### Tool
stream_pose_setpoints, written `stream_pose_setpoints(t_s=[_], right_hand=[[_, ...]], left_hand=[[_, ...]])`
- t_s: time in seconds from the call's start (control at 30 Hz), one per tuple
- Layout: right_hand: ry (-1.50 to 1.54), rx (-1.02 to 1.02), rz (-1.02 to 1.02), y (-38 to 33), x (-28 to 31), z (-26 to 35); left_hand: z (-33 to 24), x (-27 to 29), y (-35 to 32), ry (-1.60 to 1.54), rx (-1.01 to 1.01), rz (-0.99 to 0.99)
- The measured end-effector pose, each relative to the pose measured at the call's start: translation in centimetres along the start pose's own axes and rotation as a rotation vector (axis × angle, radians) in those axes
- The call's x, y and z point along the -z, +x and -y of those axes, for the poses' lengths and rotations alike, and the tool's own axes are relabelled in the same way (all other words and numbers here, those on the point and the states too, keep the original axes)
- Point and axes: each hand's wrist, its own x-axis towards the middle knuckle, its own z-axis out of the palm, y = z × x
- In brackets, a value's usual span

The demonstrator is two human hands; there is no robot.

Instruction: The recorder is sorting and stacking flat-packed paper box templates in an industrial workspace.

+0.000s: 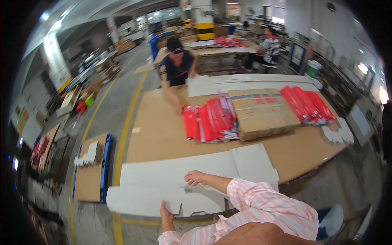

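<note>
A long white cardboard sheet (147,175) with notches cut in its near edge lies across the near side of the table. My left hand (166,213) is at that near edge beside a notch, thumb up and the edge in its grip; its other fingers are mostly hidden. Above the middle of the sheet is my right hand (196,178), fingers curled in and closed. Whatever it may hold is too small to make out. A shadow falls on the sheet just below it.
Red plastic-wrapped bundles (210,118) lie beyond the sheet, beside a strapped brown carton (263,114); more red bundles (308,105) lie farther right. A co-worker (176,65) reaches in from the far side. On the left floor stands a blue pallet (107,167) bearing cardboard.
</note>
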Motion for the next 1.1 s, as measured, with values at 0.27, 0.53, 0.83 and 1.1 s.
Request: stream_pose_setpoints(t_s=[0.27, 0.53, 0.83, 1.1], right_hand=[[0.337, 0.131, -0.063, -10.1, 5.9, -0.8], [0.673, 0.113, -0.143, -22.2, 5.9, -13.3], [0.892, 0.016, -0.295, -34.6, 0.7, -22.5], [0.871, 0.029, -0.337, -36.1, -1.1, -28.3]], left_hand=[[1.0, 3.9, 3.1, -0.017, 0.058, 0.043], [0.5, 2.4, 3.8, 0.041, 0.043, 0.112], [-0.5, 2.9, 3.5, 0.195, 0.011, 0.125], [-0.4, 0.8, 1.7, 0.172, 0.054, 0.204]])
